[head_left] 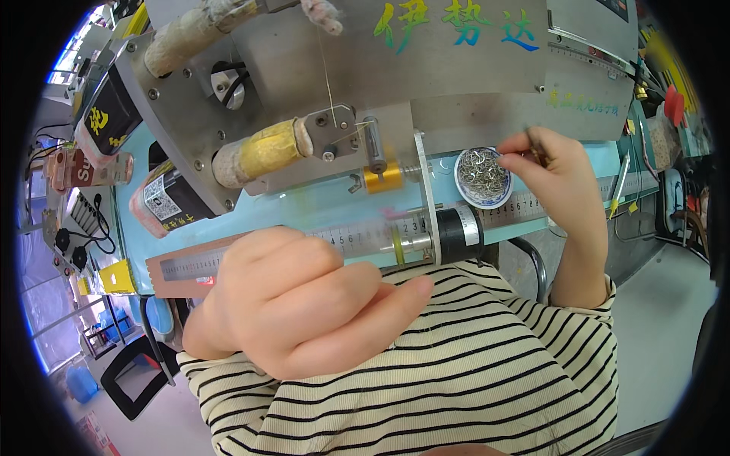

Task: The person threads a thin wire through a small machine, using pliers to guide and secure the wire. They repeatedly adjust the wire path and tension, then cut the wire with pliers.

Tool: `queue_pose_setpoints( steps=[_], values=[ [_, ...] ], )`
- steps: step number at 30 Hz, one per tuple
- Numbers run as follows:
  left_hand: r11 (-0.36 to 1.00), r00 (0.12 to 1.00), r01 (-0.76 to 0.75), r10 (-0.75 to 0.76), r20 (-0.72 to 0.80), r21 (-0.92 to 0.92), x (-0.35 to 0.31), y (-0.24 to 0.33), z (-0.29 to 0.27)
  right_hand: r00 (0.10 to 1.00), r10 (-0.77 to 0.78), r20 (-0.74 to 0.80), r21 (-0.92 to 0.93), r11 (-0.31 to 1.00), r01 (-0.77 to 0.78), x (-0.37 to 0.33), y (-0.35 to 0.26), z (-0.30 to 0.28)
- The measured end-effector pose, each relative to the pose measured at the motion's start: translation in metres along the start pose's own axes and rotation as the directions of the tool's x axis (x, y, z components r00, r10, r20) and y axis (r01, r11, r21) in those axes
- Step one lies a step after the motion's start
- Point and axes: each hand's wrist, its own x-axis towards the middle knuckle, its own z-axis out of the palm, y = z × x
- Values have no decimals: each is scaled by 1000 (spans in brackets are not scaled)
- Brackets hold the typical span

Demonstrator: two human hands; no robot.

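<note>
Close to the camera, my left hand is closed, its fingers curled in and the thumb and forefinger pressed toward each other at the right. What they hold, if anything, cannot be made out. My right hand is at the right edge of a small blue-and-white bowl, thumb and fingertips pinched together at its rim. Anything between those fingertips is too small to tell. Inside the bowl lies a heap of small silvery hooks, which look like fish hooks.
A metal machine fills the far side, with a yellow-wrapped arm and a thread running down to a steel cylinder. Along the near edge runs a steel ruler, beside a black round clamp. Black spool boxes stand left.
</note>
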Motion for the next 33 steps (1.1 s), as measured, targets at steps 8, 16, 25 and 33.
queue_pose_setpoints(
  steps=[8, 16, 25, 33],
  values=[
    [973, 945, 228, -229, 232, 32, 9, 2, -12, 931, -234, 282, -414, 845, 338, 6, -16, -17],
    [904, 919, 357, -295, 263, -233, 13, 5, -23, 920, -284, 270, -172, 926, 336, 12, -50, -22],
    [-360, 602, 654, -287, 745, -666, 22, 8, -2, 540, -840, 44, 715, 404, 571, 2, -75, 25],
    [27, 800, 376, -514, 310, -926, 10, 6, -4, 602, -798, -4, 571, 493, 657, 6, -93, 33]
  ],
)
